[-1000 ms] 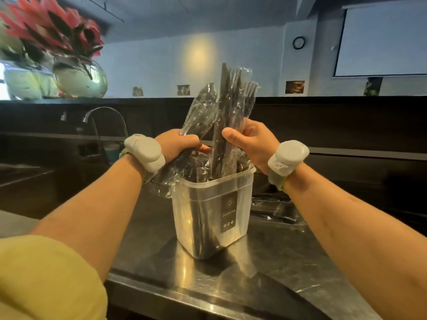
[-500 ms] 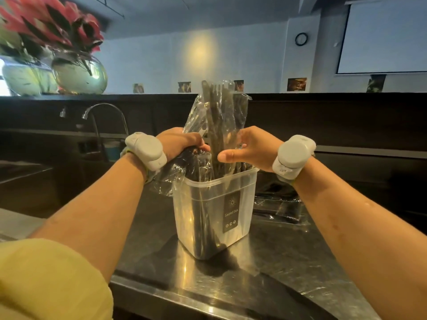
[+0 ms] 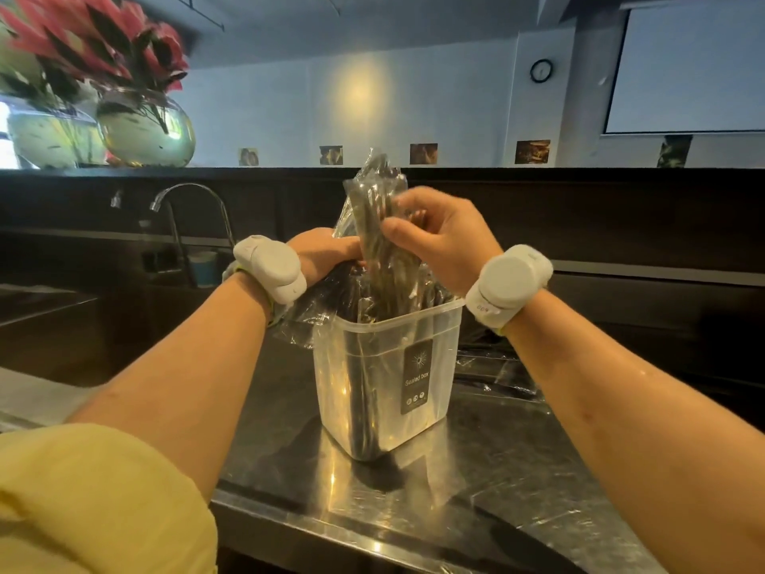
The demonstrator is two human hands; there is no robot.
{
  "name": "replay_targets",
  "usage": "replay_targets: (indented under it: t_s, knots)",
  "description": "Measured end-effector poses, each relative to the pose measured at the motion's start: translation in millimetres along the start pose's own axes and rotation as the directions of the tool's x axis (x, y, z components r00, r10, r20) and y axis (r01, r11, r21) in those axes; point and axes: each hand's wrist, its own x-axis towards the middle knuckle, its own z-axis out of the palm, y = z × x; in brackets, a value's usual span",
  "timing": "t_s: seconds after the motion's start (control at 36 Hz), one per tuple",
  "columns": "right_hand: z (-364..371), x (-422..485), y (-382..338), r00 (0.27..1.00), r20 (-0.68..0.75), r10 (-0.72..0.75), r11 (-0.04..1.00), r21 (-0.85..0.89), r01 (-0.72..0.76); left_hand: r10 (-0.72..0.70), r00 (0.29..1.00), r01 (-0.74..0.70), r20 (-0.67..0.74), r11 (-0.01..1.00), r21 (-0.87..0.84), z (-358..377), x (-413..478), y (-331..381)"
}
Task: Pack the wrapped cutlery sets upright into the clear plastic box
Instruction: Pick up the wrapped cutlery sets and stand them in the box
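A clear plastic box with a dark "Sealed box" label stands on the steel counter in the middle. Several wrapped cutlery sets, dark utensils in clear film, stand upright in it and stick out above the rim. My left hand is closed around the sets at the box's left rim, where film bulges out over the edge. Higher up on the right side of the bundle, my right hand holds the tall sets with fingers curled round them.
More wrapped sets lie flat on the steel counter behind the box to the right. A tap and a blue cup stand at the back left. Flower vases sit on the raised ledge.
The bundle has sunk lower into the box. My right hand moved up from the rim and closed round the upper part of the sets. My left hand stayed at the left rim.
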Motion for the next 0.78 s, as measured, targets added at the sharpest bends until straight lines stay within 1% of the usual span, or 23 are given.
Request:
replay_targets:
  t_s: [0.03,0.06,0.14,0.17,0.19,0.22,0.28,0.31,0.33,0.36,0.39,0.42,0.44,0.47,0.53,0.58,0.61,0.64,0.67,0.69,0.72,0.75,0.78]
  knots:
    - [1.8,-3.9,3.8,1.0,0.01,0.019,0.999,-0.028,-0.019,0.024,1.0,-0.024,0.006,1.0,-0.001,0.3,-1.7,1.2]
    - [2.5,-8.1,9.7,0.999,0.029,0.037,0.997,-0.068,-0.035,0.047,0.999,-0.047,0.007,0.998,0.036,0.4,-1.4,2.2]
    - [2.0,-28.0,23.4,0.995,0.083,0.049,0.951,-0.309,-0.021,0.078,0.997,-0.073,-0.013,0.974,0.212,0.1,-5.0,4.0]
    - [2.0,-33.9,26.9,0.995,0.089,0.046,0.935,-0.355,-0.012,0.079,0.996,-0.07,-0.029,0.968,0.24,0.4,-4.9,3.7]
    - [1.0,-38.2,27.0,0.994,0.098,0.043,0.924,-0.383,-0.002,0.108,0.994,-0.092,-0.03,0.944,0.317,0.2,-3.6,4.0]
    - [1.2,-41.2,27.2,0.992,0.115,0.058,0.92,-0.392,-0.008,0.097,0.995,-0.077,-0.038,0.931,0.356,0.5,-3.1,4.8]
    - [2.2,-43.1,21.0,0.982,0.162,0.097,0.927,-0.373,-0.03,0.094,0.989,-0.058,-0.113,0.956,0.287,0.1,-5.6,10.9]
    - [4.4,-41.4,17.5,0.979,0.177,0.105,0.945,-0.324,-0.043,0.108,0.984,-0.069,-0.141,0.964,0.256,-1.5,-6.7,13.4]
    - [3.0,-42.1,12.2,0.982,0.155,0.105,0.966,-0.25,-0.064,0.14,0.973,-0.095,-0.181,0.967,0.238,-1.0,-9.2,20.3]
    - [5.4,-39.8,10.3,0.991,0.103,0.089,0.985,-0.154,-0.073,0.185,0.958,-0.135,-0.219,0.965,0.225,-3.5,-12.2,25.6]
    - [4.7,-40.6,8.0,0.997,0.015,0.079,0.995,-0.07,-0.078,0.23,0.942,-0.181,-0.243,0.961,0.209,-4.0,-17.4,34.4]
    - [7.2,-40.5,8.4,0.995,-0.066,0.07,0.997,-0.03,-0.072,0.268,0.928,-0.224,-0.258,0.956,0.188,-3.8,-23.6,44.3]
    - [9.6,-41.5,9.3,0.991,-0.113,0.064,0.995,-0.063,-0.072,0.284,0.921,-0.256,-0.268,0.957,0.133,-4.0,-27.9,54.5]
    - [12.7,-43.7,10.5,0.992,-0.123,0.031,0.987,-0.155,-0.05,0.3,0.912,-0.298,-0.279,0.953,0.048,-3.6,-33.2,64.0]
    - [18.0,-47.7,16.5,0.992,-0.094,-0.079,0.945,-0.323,0.045,0.321,0.906,-0.372,-0.278,0.915,-0.156,1.5,-42.9,80.3]
    - [18.5,-49.4,17.6,0.985,-0.06,-0.162,0.906,-0.404,0.125,0.313,0.919,-0.383,-0.241,0.854,-0.352,10.8,-48.6,92.8]
    - [16.1,-49.0,16.2,0.977,-0.04,-0.21,0.874,-0.456,0.169,0.308,0.926,-0.373,-0.216,0.828,-0.418,17.7,-50.1,98.0]
    - [10.4,-50.4,17.5,0.974,-0.008,-0.228,0.824,-0.535,0.188,0.302,0.933,-0.359,-0.195,0.811,-0.462,27.6,-50.6,102.3]
    - [9.5,-49.6,17.6,0.978,0.018,-0.208,0.787,-0.591,0.179,0.289,0.94,-0.34,-0.18,0.799,-0.497,34.7,-49.3,102.1]
    - [2.5,-52.2,18.8,0.99,0.017,-0.14,0.797,-0.592,0.122,0.276,0.948,-0.318,-0.16,0.788,-0.526,44.4,-47.5,103.3]
    - [-8.9,-56.9,17.9,0.999,-0.011,-0.041,0.85,-0.527,0.029,0.262,0.956,-0.292,-0.135,0.776,-0.559,55.4,-44.5,103.7]
    - [-16.0,-60.2,18.9,0.999,-0.032,0.034,0.92,-0.39,-0.043,0.239,0.963,-0.267,-0.126,0.772,-0.577,61.7,-40.6,97.5]
    - [-29.6,-66.2,22.3,0.99,-0.091,0.11,0.959,-0.252,-0.13,0.223,0.969,-0.242,-0.106,0.767,-0.595,71.8,-36.1,93.9]
